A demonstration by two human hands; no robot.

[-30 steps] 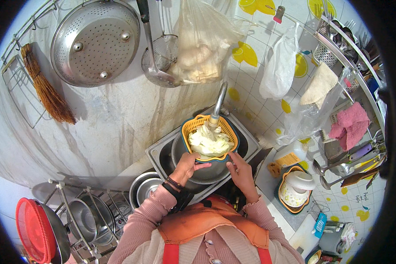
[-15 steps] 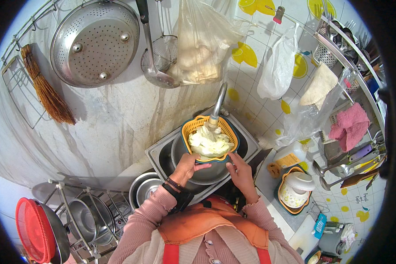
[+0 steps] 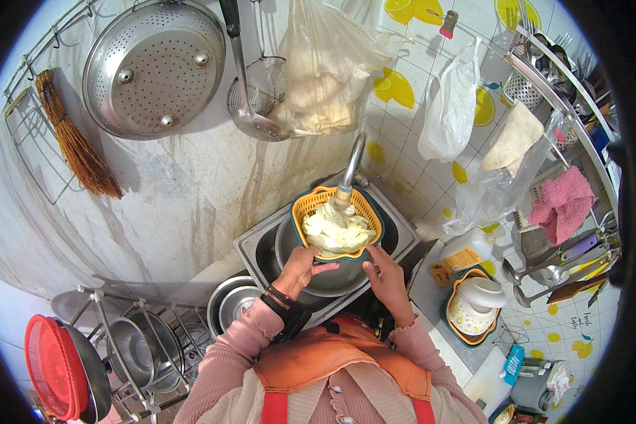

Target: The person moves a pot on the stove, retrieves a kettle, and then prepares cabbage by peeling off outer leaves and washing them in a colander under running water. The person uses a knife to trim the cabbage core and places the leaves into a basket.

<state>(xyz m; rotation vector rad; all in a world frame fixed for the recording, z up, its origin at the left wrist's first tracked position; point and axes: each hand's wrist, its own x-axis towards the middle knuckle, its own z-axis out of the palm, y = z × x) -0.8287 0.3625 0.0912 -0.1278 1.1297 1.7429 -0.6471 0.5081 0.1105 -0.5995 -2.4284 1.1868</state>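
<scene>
A yellow plastic draining basket (image 3: 306, 205), nested in a dark blue outer bowl (image 3: 383, 225), is held under the faucet (image 3: 351, 166). Pale cabbage leaves (image 3: 336, 230) fill it, right beneath the spout. My left hand (image 3: 299, 272) is closed on the near-left rim, thumb and fingers around the edge. On the near-right side my right hand (image 3: 389, 284) grips the rim with its fingertips. Below the basket a wide metal basin (image 3: 330, 286) stands in the steel sink (image 3: 247, 247); the basket hides much of it.
Metal bowls (image 3: 237, 304) stand left of the sink, beside a dish rack (image 3: 138, 304) with pans and a red strainer (image 3: 53, 367). On the right counter are a white lidded pot (image 3: 473, 311) and a plastic bottle (image 3: 466, 247). A perforated steamer tray (image 3: 152, 85) and ladle (image 3: 247, 120) hang above.
</scene>
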